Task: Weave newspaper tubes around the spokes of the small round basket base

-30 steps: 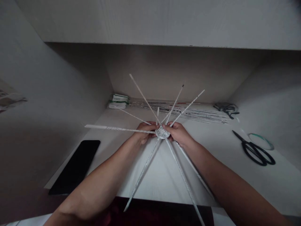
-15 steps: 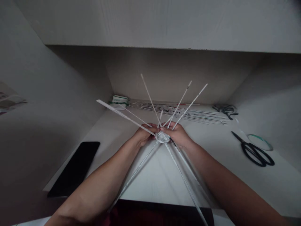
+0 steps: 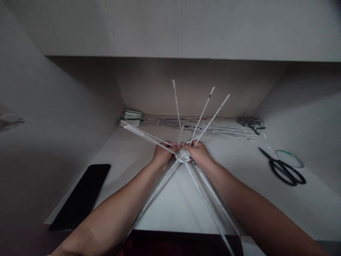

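— Where are your hands?

— Your left hand (image 3: 161, 155) and your right hand (image 3: 198, 154) meet over the middle of the desk (image 3: 247, 188). Both are pinched onto the small woven knot (image 3: 183, 155), with the fingers closed on it from either side.

— And the paper sticks (image 3: 201, 115)?

— They fan out from the knot like spokes. Three point up and away, two lean left toward the packet (image 3: 131, 116), and others run back toward you between your forearms (their near ends pass the desk's edge).

— What lies around you?

— There's a black phone (image 3: 81, 197) on your left, and scissors (image 3: 283, 169) beside a ring of tape (image 3: 290, 158) on your right. A bundle of spare sticks (image 3: 226, 129) lies along the back, well apart from your hands.
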A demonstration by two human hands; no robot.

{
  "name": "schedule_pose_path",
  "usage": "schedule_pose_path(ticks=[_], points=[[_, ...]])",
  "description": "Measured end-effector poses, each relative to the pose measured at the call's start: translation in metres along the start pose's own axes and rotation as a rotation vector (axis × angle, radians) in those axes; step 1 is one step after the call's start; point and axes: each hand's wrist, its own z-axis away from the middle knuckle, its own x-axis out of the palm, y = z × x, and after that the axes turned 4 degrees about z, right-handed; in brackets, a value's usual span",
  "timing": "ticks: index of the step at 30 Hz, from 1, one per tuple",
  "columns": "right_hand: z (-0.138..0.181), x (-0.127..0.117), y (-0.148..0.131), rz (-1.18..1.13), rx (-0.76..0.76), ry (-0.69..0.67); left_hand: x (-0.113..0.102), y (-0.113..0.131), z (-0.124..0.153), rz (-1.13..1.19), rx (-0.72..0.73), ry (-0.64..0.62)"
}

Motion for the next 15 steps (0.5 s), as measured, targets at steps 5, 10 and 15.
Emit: schedule_pose_path(ticks=[5, 10, 15], points=[[0.0023, 0.0028, -0.0038, -0.096, 0.111, 0.019, -0.0008, -0.0081, -0.0028, 0.019, 0.051, 0.000], [0.0032, 0.0027, -0.0021, -0.118, 0.049, -0.005, -0.0010, -0.0083, -0.0031, 0.108, 0.027, -0.034], [0.0021, 0.0029, -0.0002, -0.110, 0.038, 0.004, -0.0005, -0.0091, -0.0028, 0.105, 0.033, -0.023]])
